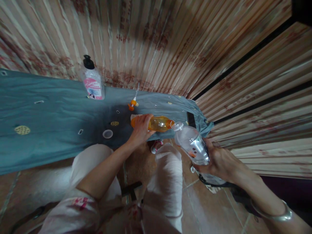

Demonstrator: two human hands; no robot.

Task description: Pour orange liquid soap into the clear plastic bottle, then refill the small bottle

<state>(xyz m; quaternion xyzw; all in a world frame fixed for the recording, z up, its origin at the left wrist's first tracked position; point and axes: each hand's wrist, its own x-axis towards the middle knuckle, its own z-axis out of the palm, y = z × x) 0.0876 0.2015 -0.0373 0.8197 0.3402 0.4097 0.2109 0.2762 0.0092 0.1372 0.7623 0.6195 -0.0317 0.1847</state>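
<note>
My left hand (141, 127) is wrapped around an orange see-through bottle (159, 123), tipped on its side with its open neck pointing right. In my right hand (215, 161) is a large clear plastic bottle (191, 143), tilted so that its mouth meets the neck of the orange bottle. Whether liquid passes between the two mouths I cannot tell. On the cloth behind my left hand lies an orange pump head (132, 103) with a thin clear tube. A small white round cap (107, 134) lies on the cloth, left of my left hand.
A clear bottle with a black cap and pink label (93, 84) stands at the back left. The bench bears a teal patterned cloth (56, 104). A dark phone-like object (191, 119) lies near its right end. Pleated curtains (151, 42) hang behind; tiles (195, 208) cover the floor.
</note>
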